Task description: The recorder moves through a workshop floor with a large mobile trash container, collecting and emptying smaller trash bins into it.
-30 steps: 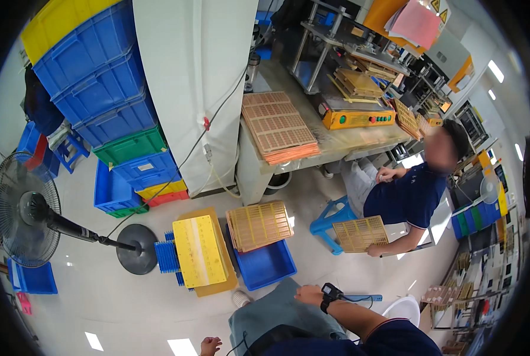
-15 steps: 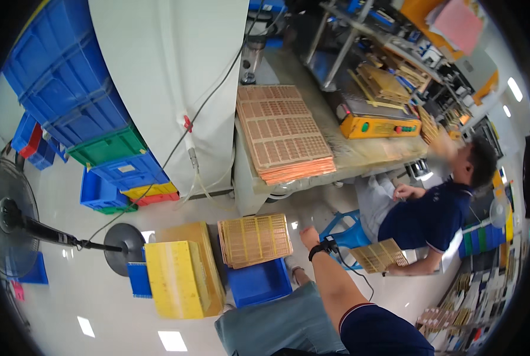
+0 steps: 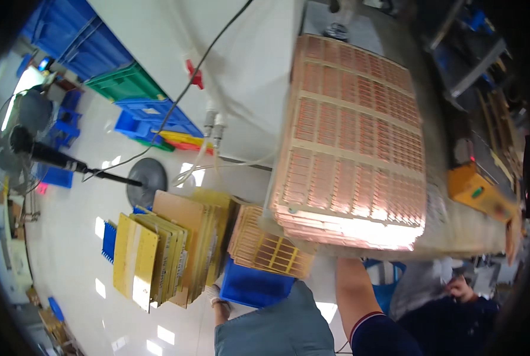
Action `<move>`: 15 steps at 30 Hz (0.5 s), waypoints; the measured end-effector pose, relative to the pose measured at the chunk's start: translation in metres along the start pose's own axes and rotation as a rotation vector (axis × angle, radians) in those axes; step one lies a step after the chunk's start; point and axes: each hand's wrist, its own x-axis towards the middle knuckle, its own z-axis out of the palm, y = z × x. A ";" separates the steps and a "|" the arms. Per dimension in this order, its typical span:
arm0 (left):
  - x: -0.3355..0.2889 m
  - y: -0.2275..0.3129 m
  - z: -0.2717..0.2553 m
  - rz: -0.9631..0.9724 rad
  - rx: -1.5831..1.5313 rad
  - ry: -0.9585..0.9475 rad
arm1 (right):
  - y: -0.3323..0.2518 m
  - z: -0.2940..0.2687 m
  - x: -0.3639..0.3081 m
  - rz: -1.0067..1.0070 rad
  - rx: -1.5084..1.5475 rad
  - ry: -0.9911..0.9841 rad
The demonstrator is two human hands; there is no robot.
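My right forearm (image 3: pixel 352 288) rises from the lower edge to the front edge of the worktable (image 3: pixel 454 234), which hides the hand and its fingers. My left hand does not show. Above the forearm, a tall stack of copper-coloured circuit board panels (image 3: pixel 354 136) lies on the table, its near edges bright with glare. Left of the forearm, a second pile of panels with yellow grids (image 3: pixel 274 246) sits over a blue bin (image 3: pixel 256 288), partly under the table corner.
Yellow boards (image 3: pixel 158 255) stand on edge left of the bin. A fan (image 3: pixel 24 139) on a round base, stacked crates (image 3: pixel 122 83) and a dangling cable (image 3: pixel 208 50) are further left. An orange control box (image 3: pixel 481 190) stands right; a co-worker (image 3: pixel 449 320) sits below it.
My view has shifted nearer the table, so the panel stack looks larger. My right hand, visible beside the stool before, is now hidden by the table edge. The co-worker's held panel no longer shows.
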 end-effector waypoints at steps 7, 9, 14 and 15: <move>-0.034 0.056 0.037 -0.175 -0.145 0.126 | 0.026 0.010 0.023 0.187 0.544 -0.068; -0.042 0.074 0.039 -0.160 -0.199 0.147 | 0.038 0.003 0.024 0.205 0.631 -0.066; -0.033 0.059 0.030 -0.194 -0.085 0.082 | 0.044 -0.028 0.025 0.210 0.827 -0.080; -0.031 0.068 0.025 -0.139 -0.046 0.155 | 0.040 -0.035 0.026 0.197 0.874 -0.087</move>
